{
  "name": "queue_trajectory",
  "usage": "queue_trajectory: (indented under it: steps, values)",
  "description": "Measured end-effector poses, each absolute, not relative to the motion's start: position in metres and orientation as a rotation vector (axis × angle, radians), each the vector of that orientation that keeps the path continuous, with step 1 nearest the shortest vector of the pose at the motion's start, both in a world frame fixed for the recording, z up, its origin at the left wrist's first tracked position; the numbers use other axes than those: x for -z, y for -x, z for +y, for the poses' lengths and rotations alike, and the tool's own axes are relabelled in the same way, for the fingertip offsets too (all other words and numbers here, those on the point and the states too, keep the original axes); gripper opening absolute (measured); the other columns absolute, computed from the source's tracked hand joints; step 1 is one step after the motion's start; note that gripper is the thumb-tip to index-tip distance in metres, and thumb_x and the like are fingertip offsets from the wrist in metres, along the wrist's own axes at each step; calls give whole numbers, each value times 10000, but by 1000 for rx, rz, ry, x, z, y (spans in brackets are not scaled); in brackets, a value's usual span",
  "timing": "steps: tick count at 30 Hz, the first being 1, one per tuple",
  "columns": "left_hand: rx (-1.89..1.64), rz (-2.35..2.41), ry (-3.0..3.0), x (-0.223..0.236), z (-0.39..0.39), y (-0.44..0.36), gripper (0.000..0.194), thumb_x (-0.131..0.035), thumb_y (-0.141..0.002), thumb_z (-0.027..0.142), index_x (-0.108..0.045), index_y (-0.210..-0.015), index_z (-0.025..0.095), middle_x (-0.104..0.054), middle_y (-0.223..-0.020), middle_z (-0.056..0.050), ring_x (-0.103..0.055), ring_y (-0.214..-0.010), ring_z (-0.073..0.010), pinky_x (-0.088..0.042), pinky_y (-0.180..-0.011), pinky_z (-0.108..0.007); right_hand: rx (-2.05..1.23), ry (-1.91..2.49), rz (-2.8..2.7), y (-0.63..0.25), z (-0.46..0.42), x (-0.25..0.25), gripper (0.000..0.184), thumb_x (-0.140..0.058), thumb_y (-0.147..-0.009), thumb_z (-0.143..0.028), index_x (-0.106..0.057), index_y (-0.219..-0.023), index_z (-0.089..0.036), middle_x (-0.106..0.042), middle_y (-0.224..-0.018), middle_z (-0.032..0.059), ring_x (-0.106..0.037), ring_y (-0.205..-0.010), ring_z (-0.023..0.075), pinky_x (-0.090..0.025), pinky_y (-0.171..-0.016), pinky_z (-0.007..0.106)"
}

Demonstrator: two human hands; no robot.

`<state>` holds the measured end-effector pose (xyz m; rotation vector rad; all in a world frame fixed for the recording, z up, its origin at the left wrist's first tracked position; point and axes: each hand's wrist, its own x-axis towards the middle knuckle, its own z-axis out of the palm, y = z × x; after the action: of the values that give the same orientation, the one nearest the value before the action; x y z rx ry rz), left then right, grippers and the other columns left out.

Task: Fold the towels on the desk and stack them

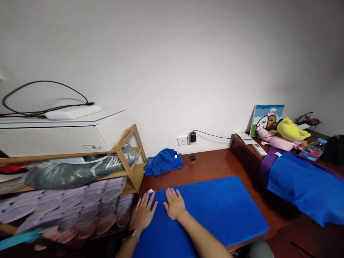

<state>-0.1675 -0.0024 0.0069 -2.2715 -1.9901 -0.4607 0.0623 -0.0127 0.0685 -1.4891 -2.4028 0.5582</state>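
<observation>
Across the lower middle of the frame, the spread blue cloth (215, 211) lies flat on the brown surface (209, 165), the left hand (143, 212) and right hand (174, 206) palm-down at its left end, fingers extended, gripping nothing. It looks light, soft and limp to me, unbreakable, best pinched by two corners along one edge.

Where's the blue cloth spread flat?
In the head view, the flat blue cloth lies low centre on the brown wooden table, right hand on it, left hand at its left edge.
</observation>
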Motion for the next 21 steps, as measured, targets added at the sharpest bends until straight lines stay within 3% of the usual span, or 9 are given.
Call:
queue_trajectory:
  steps: [3,11,17,21]
  values:
    - [455,-1998,2279,-8,-1,167,695,-329,-1036,580,-443,-1625,228,-419,-1716,-132,-421,-1574,-313,-314,-1303,-566,-441,1714,-2301,-151,0,-61,675,-228,-1114,-476,-257,-1713,-165,-241,-1761,91,-167,-1652,228,-111,-1348,484]
    - [459,-1972,2282,-6,2,170,696,-334,-1028,554,-456,-1616,202,-422,-1712,-146,-419,-1575,-317,-306,-1301,-580,-274,2460,-1875,-414,2,-47,703,-156,-1100,-470,-172,-1725,-149,-166,-1788,60,-111,-1661,202,-61,-1338,428]
    - [413,-2001,2272,-6,4,171,685,-364,-1024,549,-452,-1619,220,-402,-1722,-137,-401,-1585,-309,-315,-1299,-571,-247,2525,-1775,-475,-4,-31,717,-106,-1091,-453,-166,-1725,-125,-153,-1790,51,-141,-1656,197,-114,-1336,409]
    - [372,-2020,2292,-19,1,172,688,-352,-1026,533,-453,-1616,195,-439,-1701,-148,-426,-1571,-308,-327,-1296,-564,-290,2526,-1761,-469,-4,-50,721,-138,-1084,-421,-199,-1713,-75,-181,-1782,86,-165,-1654,230,-129,-1339,446]
